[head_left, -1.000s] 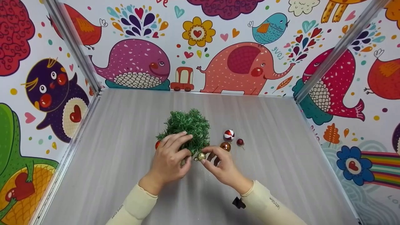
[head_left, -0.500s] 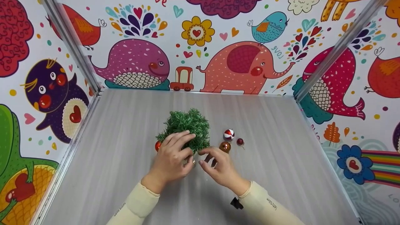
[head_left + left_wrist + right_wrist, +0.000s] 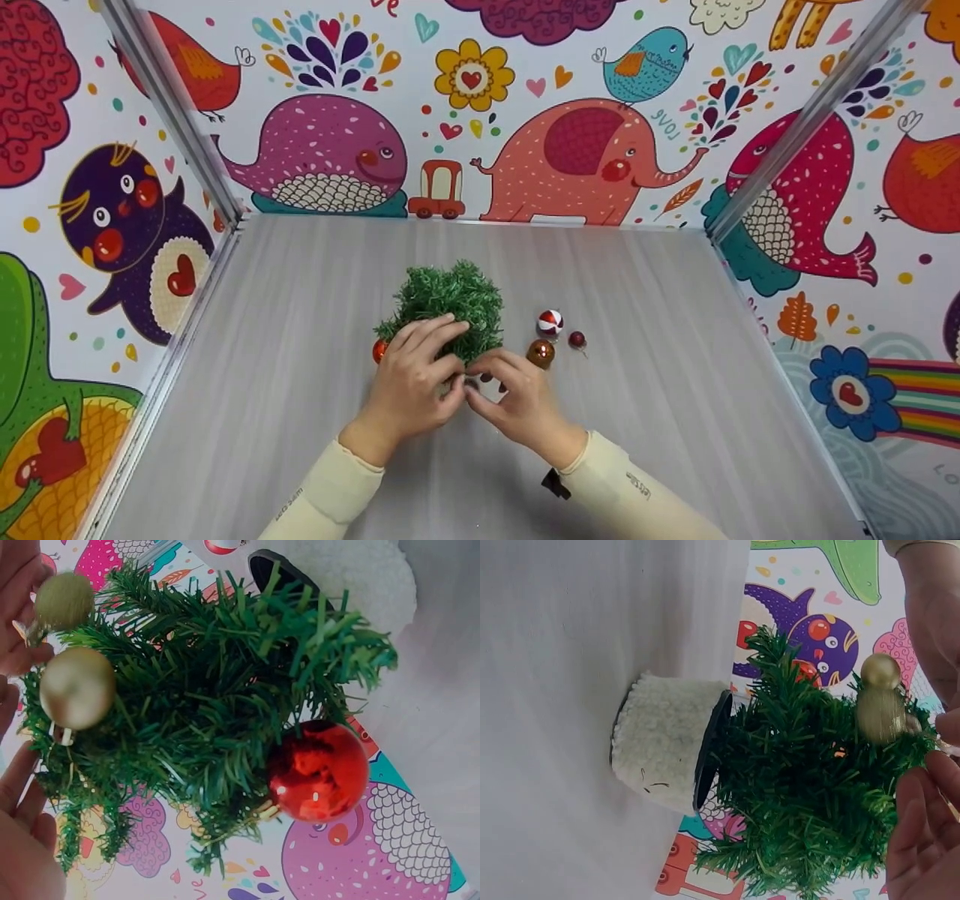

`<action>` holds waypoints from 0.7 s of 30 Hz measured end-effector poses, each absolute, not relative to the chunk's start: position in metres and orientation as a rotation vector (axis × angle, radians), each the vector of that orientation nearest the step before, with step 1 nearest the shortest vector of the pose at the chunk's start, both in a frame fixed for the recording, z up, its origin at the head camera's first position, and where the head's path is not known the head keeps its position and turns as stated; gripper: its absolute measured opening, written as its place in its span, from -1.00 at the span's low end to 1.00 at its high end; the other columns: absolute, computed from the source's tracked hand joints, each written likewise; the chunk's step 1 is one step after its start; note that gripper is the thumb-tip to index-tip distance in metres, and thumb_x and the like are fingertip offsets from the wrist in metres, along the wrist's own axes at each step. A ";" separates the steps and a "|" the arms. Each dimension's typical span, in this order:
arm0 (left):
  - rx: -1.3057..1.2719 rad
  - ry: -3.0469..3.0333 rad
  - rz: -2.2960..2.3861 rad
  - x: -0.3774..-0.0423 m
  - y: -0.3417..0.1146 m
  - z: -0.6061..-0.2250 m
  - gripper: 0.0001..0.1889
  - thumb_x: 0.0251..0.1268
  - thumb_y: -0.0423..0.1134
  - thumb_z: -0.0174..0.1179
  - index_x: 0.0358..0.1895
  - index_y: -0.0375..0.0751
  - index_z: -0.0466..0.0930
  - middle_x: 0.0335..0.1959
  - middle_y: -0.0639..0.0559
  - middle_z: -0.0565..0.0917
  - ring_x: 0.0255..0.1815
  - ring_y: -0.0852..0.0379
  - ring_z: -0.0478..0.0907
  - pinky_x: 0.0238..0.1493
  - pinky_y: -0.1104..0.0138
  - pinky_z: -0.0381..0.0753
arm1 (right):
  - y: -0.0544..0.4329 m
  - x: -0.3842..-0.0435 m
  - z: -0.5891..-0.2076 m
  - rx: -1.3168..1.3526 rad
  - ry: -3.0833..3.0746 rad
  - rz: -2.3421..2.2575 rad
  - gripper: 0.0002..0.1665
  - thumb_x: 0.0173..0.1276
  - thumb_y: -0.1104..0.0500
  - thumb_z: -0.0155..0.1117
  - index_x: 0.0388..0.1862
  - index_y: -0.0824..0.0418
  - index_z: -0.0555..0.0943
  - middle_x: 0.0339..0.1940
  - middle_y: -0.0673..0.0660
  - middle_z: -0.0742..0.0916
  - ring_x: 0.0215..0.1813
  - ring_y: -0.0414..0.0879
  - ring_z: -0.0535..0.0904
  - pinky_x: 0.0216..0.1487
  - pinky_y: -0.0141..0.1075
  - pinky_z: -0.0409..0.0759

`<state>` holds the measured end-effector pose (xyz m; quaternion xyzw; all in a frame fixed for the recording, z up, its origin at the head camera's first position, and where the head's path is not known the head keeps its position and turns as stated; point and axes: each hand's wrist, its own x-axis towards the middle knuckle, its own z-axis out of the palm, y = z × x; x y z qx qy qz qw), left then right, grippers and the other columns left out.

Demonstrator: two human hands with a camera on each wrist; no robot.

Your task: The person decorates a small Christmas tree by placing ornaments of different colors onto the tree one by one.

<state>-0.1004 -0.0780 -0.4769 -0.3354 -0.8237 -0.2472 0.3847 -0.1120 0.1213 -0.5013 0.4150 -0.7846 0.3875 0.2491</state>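
A small artificial Christmas tree point(image 3: 454, 292) stands with my hands at its near side. In the right wrist view it shows a white fuzzy pot point(image 3: 667, 742). My left hand point(image 3: 412, 382) pinches near a branch tip. The fingertips of my right hand point(image 3: 525, 397) meet it there, thumb and index curved; what lies between them is hidden. Two gold baubles, one shiny point(image 3: 881, 671) and one glittery point(image 3: 65, 600), hang close to the fingers, neither visibly gripped. A red bauble point(image 3: 319, 771) hangs on the tree's left side.
Right of the tree on the grey table point(image 3: 637, 375) lie a red-and-white bauble point(image 3: 550, 322), a copper bauble point(image 3: 540, 352) and a small dark red bauble point(image 3: 577, 340). Patterned panels point(image 3: 330, 150) wall the table at the back and sides.
My right hand held a glittery gold bauble by the branch, then let it go. Its fingers have since moved left, up to my left fingertips. The left hand has shifted slightly right.
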 end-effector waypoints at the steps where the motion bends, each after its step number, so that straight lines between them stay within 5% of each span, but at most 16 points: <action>1: -0.855 -2.100 -0.631 -0.100 -0.078 -0.477 -0.95 -0.03 -0.27 0.26 -0.56 -0.09 0.65 0.16 -0.07 0.63 0.30 -0.08 0.46 0.27 0.00 0.36 | 0.120 -0.112 -0.502 1.125 -2.129 1.040 -0.81 0.24 0.19 0.44 -0.16 0.13 0.67 -0.16 -0.06 0.69 -0.28 -0.21 0.62 -0.34 -0.48 0.55; 21: -0.863 -2.084 -0.647 -0.098 -0.079 -0.476 -0.94 -0.02 -0.28 0.25 -0.57 -0.08 0.64 0.16 -0.08 0.63 0.28 -0.09 0.47 0.27 0.01 0.36 | 0.119 -0.110 -0.504 1.090 -2.122 1.019 -0.93 0.31 0.19 0.38 -0.24 0.07 0.71 -0.20 -0.11 0.70 -0.24 -0.26 0.59 -0.38 -0.47 0.52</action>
